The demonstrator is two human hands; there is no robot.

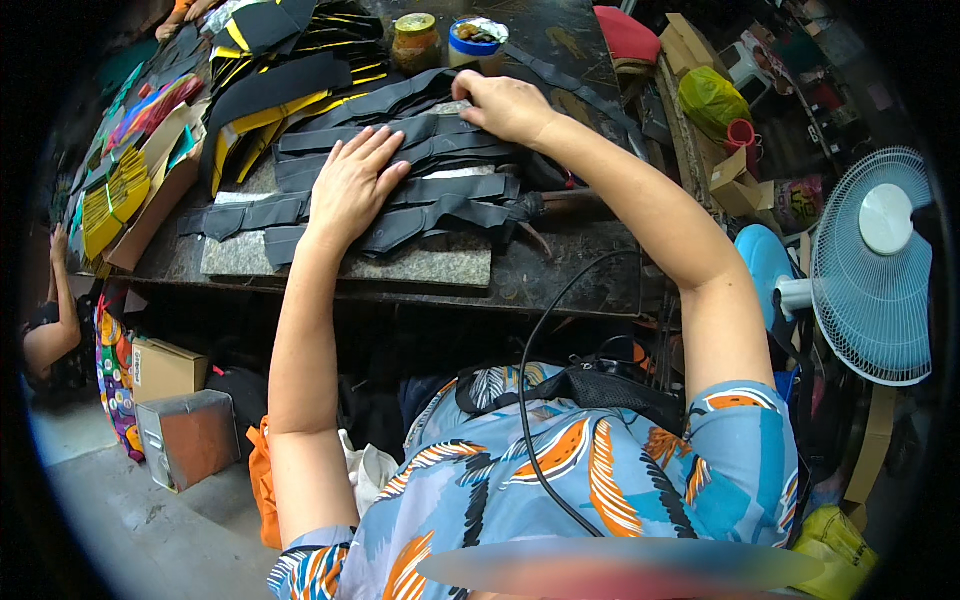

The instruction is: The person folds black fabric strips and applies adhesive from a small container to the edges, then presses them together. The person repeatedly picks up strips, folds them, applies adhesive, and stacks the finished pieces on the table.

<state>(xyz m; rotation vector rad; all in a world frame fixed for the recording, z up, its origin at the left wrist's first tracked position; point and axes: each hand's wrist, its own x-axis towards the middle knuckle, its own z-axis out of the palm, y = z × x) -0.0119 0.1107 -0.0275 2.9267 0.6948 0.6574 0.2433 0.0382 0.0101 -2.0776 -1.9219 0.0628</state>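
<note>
Several black strips (440, 150), thin and flexible like leather or fabric, lie in overlapping rows on a grey speckled slab (430, 272) at the table's near edge. My left hand (357, 180) rests flat on the strips, fingers stretched out and slightly apart. Farther off and to the right, my right hand (500, 106) has its fingers curled, thumb and fingertips pressed together at the end of the farthest strip. Whatever is between those fingers is mostly hidden. A dark tool with a wooden handle (562, 202) lies to the right of the strips.
Black and yellow cut pieces (290, 90) are piled at the back left. Behind the strips stand a jar with a yellow lid (416, 42) and a blue-and-white tub (477, 45). A fan (872, 265) stands at the right. Another person's arm (62, 310) shows at the far left.
</note>
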